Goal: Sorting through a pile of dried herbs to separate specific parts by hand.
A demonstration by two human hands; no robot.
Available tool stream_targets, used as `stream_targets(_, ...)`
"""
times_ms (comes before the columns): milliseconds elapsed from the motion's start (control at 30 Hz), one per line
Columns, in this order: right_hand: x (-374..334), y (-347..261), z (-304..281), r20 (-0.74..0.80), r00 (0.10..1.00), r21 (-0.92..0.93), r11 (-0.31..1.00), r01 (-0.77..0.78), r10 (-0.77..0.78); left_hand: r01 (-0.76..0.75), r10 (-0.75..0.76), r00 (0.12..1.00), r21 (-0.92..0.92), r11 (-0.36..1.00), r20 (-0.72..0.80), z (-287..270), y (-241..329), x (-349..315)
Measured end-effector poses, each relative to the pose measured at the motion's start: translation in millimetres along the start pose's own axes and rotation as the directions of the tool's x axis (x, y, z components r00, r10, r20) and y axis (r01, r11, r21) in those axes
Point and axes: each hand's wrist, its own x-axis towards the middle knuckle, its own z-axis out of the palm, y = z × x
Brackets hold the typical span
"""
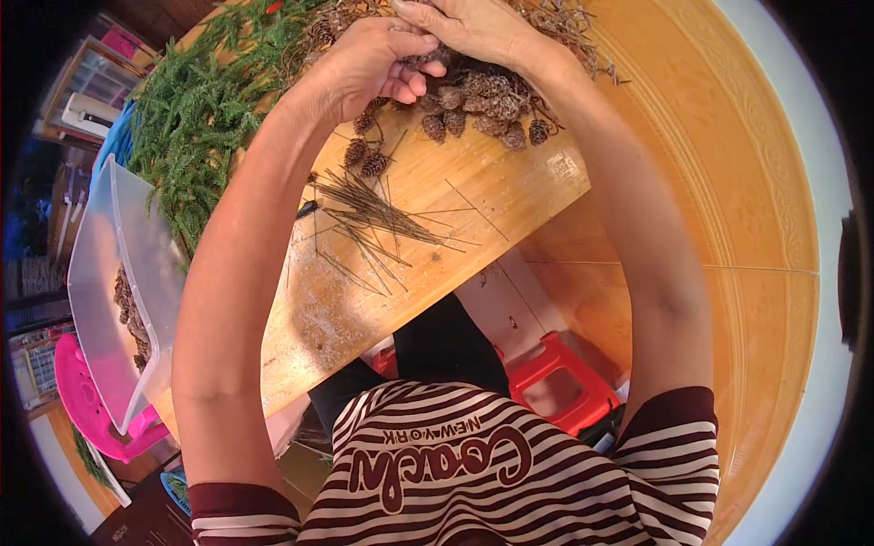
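Both my hands meet at the far side of the wooden table, near the top rim. My left hand (pixel 387 64) has its fingers curled inward, and a bit of something greyish-brown shows between the hands, too covered to name. Over it lies my right hand (pixel 478 32), fingers bent, its far part close to the picture's edge. Right below them is a heap of brown pine cones (pixel 492 100). A few loose pine cones (pixel 373 164) lie beside my left wrist. Nearer to me, thin dark wire-like sticks (pixel 373 214) are spread in a loose bundle.
Green fir-like branches (pixel 196 127) pile up on the left. A translucent plastic bin (pixel 100 227) with brown cones stands at the table's left edge, by a pink chair (pixel 77 382). Pale crumbs dust the tabletop (pixel 437 182). A red stool (pixel 569 378) is below, right.
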Motion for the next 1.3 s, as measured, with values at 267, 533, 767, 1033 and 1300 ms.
stream_targets(267, 13, 25, 18, -0.260, 0.962, -0.215, 0.976, 0.022, -0.079, -0.154, 0.378, 0.886, 0.598, 0.787, -0.270, 34, 1, -6)
stream_targets(533, 29, 37, 24, -0.234, 0.945, -0.457, 0.833, -0.314, 0.228, 0.080, -0.055, 0.991, 0.224, 0.971, -0.120, 41, 7, -35)
stream_targets(767, 25, 46, 19, -0.211, 0.960, 0.078, 0.982, -0.173, 0.186, -0.117, 0.099, 0.931, -0.030, 0.993, -0.351, 16, -6, -34)
stream_targets(1033, 4, 8, -8, -0.078, 0.979, 0.609, 0.786, -0.105, 0.191, -0.193, 0.244, 0.934, 0.205, 0.960, -0.260, 15, -11, -18)
stream_targets(1300, 9, 26, 11, -0.074, 0.966, 0.587, 0.794, -0.158, 0.247, -0.061, 0.081, 0.996, 0.477, 0.877, -0.022, 25, 2, 0)
